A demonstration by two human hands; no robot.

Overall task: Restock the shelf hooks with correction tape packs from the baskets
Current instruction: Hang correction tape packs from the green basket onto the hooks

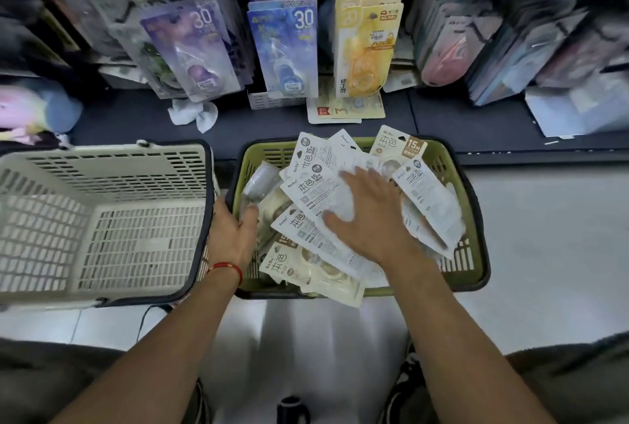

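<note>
The right hand (366, 216) lies spread, fingers wide and flat, on the heap of white card-backed correction tape packs (316, 199) in the olive-green slatted plastic basket (471, 253); whatever sits under that palm is covered. The left hand (235, 233) is at the basket's left rim, fingertips dipped inside by a clear-wrapped bundle (260, 182); whether they grip it, I cannot tell. A thin red cord bracelet (226, 268) circles that wrist. Left of that hand sits the cream slatted plastic basket (102, 219), cut off by the frame edge. Beyond the right fingertips, packs poke over the far rim toward the dark shelf ledge (136, 120). Above hang blurred rows: purple packs (200, 49), blue packs (289, 49), yellow packs (366, 45). A crumpled white wrapper (195, 113) lies on the ledge. Pale floor (544, 236) opens right of the green basket.
</note>
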